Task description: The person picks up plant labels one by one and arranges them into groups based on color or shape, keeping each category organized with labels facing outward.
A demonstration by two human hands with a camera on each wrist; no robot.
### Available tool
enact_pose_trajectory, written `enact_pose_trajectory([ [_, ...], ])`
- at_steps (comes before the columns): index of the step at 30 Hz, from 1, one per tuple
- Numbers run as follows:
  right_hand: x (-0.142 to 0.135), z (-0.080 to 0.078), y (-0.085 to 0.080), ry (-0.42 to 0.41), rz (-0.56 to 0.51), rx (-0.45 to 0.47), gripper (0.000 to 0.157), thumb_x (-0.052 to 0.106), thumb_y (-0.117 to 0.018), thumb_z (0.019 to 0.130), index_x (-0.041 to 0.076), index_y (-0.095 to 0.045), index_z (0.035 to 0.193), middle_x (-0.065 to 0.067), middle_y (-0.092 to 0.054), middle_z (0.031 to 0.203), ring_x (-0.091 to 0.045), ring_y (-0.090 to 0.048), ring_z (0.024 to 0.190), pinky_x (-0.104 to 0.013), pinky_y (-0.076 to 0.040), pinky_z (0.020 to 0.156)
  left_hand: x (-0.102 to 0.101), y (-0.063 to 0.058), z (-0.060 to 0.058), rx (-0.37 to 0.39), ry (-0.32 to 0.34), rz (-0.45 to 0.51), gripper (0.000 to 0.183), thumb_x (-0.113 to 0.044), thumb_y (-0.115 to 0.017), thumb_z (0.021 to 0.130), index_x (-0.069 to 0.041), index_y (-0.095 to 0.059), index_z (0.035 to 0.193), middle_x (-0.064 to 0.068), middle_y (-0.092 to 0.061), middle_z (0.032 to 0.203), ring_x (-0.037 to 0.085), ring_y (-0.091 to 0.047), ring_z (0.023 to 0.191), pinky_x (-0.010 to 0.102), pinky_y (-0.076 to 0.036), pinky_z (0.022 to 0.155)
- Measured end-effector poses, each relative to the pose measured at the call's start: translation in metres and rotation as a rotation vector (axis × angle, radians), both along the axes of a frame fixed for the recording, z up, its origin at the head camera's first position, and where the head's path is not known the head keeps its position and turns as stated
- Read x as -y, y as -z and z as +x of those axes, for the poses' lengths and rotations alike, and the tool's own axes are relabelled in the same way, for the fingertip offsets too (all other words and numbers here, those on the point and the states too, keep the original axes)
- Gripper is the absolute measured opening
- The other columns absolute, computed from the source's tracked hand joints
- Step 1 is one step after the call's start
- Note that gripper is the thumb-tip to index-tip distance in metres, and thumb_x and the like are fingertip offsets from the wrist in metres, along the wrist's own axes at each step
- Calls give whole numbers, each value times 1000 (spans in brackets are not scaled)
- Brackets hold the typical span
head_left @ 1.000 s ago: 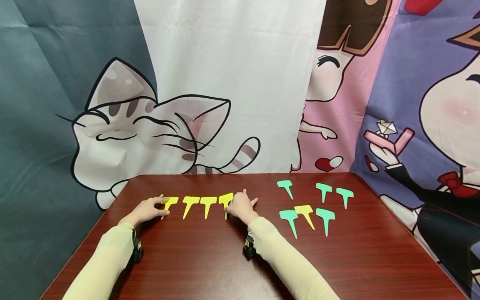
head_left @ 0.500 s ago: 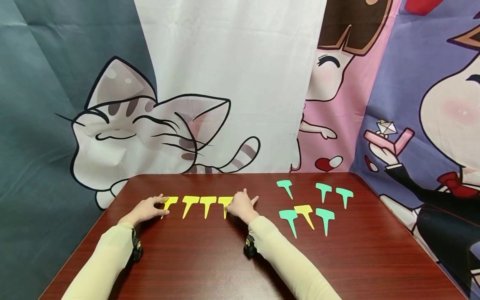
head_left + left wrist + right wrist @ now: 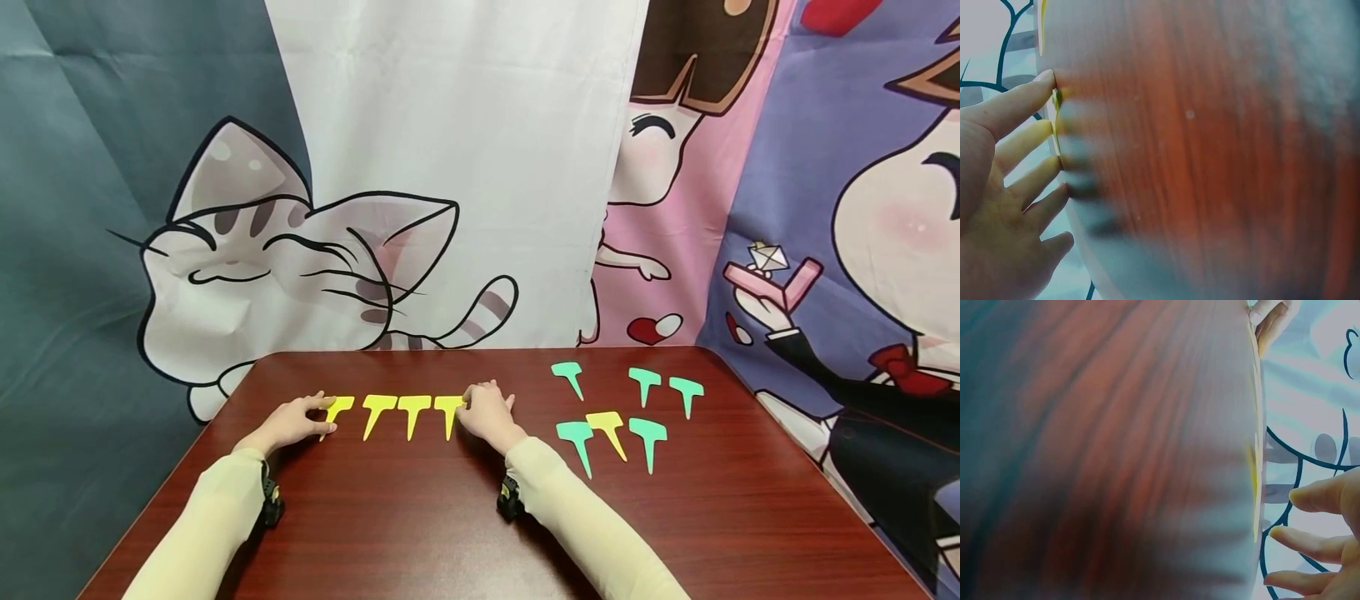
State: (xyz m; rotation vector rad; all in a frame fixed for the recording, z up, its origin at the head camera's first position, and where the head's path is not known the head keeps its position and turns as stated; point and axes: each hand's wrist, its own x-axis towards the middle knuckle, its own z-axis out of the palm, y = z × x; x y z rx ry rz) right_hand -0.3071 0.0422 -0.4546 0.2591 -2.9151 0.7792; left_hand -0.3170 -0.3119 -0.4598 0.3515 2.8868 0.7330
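Note:
A row of several yellow T-shaped plant labels runs across the left and middle of the table in the head view. My left hand (image 3: 288,422) rests at the leftmost label (image 3: 340,405), its thumb and fingers spread over the edge and stem. In the left wrist view those fingertips (image 3: 1049,127) are down at the yellow plastic. Beside the row's right-end label (image 3: 447,407) is my right hand (image 3: 487,412), overlapping its corner in the head view. The right wrist view shows this hand's fingers (image 3: 1310,542) spread apart, raised off the tabletop, with nothing between them.
To the right lie several green T-shaped labels, among them a front one (image 3: 575,435) and a back one (image 3: 567,372). One yellow label (image 3: 606,423) sits among them, its head close to a green one. A printed curtain (image 3: 480,167) hangs behind the brown table (image 3: 420,525).
The right-end yellow label was tilted and has been straightened into line with the row. My right hand has since lifted slightly and shifted right from it. The left hand stays put.

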Motion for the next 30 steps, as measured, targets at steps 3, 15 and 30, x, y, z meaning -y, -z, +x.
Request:
enact_pose_trajectory([
  [3,-3,1,1,-20,7,8,22,26,-64,86,7,-69,96,-14,-64,114,-41,-38,134,-73,-24,100,0,0,1,-1,0,-1,68,-39,-69,85,-4,-47,140,29,-29,148,52,-21,136,67,-23,104],
  [15,-23,6,-2,-76,26,57,41,33,-58,93,4,-61,122,-19,-53,134,-39,-36,136,-70,-26,102,0,-2,1,-9,11,-4,68,-38,-69,84,-4,-48,139,29,-30,148,53,-22,135,67,-25,104],
  [30,-53,14,-14,-102,66,63,48,34,-57,94,2,-56,129,-23,-48,138,-39,-36,136,-63,-34,102,1,-3,1,-29,17,-3,67,-37,-70,83,-3,-49,138,29,-33,147,52,-25,135,66,-25,104],
])
